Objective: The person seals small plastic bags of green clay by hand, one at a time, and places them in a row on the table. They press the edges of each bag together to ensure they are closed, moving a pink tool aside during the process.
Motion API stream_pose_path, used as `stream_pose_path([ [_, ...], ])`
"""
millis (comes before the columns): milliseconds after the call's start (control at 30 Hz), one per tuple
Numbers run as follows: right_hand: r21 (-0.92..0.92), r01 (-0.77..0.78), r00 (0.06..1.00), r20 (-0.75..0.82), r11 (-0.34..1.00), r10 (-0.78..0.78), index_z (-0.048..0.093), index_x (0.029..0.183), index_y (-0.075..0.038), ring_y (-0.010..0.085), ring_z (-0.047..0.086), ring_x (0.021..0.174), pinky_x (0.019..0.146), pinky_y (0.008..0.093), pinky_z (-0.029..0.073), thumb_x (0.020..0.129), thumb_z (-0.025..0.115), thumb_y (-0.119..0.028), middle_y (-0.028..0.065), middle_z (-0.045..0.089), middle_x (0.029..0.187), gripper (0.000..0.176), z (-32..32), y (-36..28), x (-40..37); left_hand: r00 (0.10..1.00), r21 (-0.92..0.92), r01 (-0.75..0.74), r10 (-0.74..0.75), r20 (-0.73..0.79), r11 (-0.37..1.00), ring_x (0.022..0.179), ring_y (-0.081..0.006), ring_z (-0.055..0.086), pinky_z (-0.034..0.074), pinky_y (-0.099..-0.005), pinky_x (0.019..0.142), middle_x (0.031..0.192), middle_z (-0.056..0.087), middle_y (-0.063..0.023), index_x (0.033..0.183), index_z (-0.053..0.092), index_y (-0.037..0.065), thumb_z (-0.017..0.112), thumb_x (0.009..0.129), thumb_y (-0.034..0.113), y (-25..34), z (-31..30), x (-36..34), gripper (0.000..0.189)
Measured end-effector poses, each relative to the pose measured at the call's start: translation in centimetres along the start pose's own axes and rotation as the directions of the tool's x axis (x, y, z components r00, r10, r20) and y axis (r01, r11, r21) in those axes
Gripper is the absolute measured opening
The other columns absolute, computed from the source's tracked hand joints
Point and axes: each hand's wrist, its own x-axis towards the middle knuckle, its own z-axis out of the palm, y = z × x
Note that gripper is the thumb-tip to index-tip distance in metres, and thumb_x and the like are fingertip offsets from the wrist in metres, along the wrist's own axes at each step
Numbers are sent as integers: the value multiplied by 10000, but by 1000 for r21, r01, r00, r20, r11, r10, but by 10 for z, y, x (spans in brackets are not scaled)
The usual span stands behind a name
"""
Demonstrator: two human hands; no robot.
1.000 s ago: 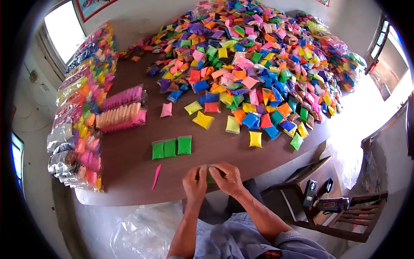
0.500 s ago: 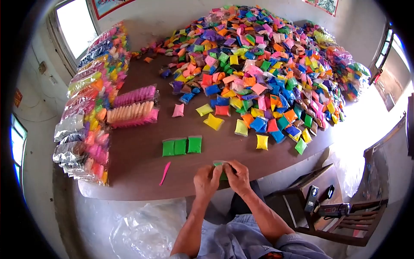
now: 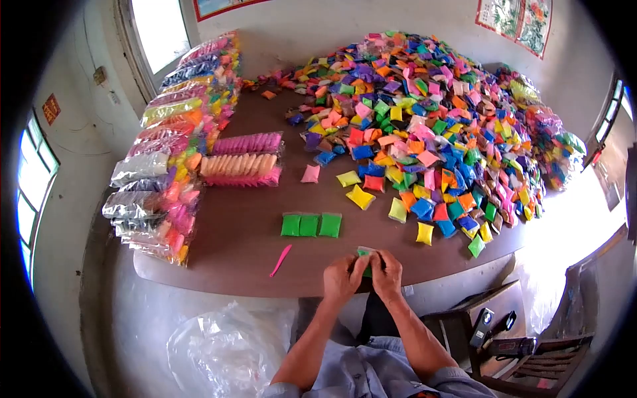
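Observation:
At the table's front edge, my left hand (image 3: 342,277) and my right hand (image 3: 386,273) are close together, both closed on a small green packet (image 3: 364,252). Only its clear top edge and a bit of green show; my fingers hide most of it. Ahead and to the left, several flat green packets (image 3: 308,225) lie side by side on the brown table (image 3: 232,245). A thin pink plastic tool (image 3: 281,261) rests nearer to me, left of my hands.
A big heap of small coloured packets (image 3: 424,139) covers the back and right of the table. Long clear bags of packets (image 3: 159,166) line its left side, with pink and peach bundles (image 3: 239,166) beside them. Clear plastic sheeting (image 3: 219,345) lies on the floor; a wooden chair (image 3: 544,358) stands at right.
The view has turned left, so everything sits further right in the picture. Both hands still grip the green packet and are a little closer together.

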Motion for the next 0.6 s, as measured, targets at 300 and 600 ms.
stream_pose_path([
  [300, 41, -69, 997, 25, 997, 68, 715, 1049, 3, 164, 631, 763, 691, 343, 514, 1038, 649, -229, 148, 695, 856, 241, -3, -7, 4, 987, 127, -147, 153, -40, 981, 656, -418, 616, 462, -504, 576, 728, 631, -204, 769, 616, 28, 714, 983, 203, -28, 14, -6, 294],
  [600, 28, -21, 1000, -14, 999, 22, 723, 1095, 9, 258, 710, 828, 745, 368, 538, 1016, 650, -161, 178, 718, 919, 201, 1, 3, 5, 999, 20, -36, 36, -21, 999, 658, -411, 612, 477, -497, 598, 728, 632, -196, 801, 659, 24, 699, 985, 177, -7, 7, -2, 242],
])
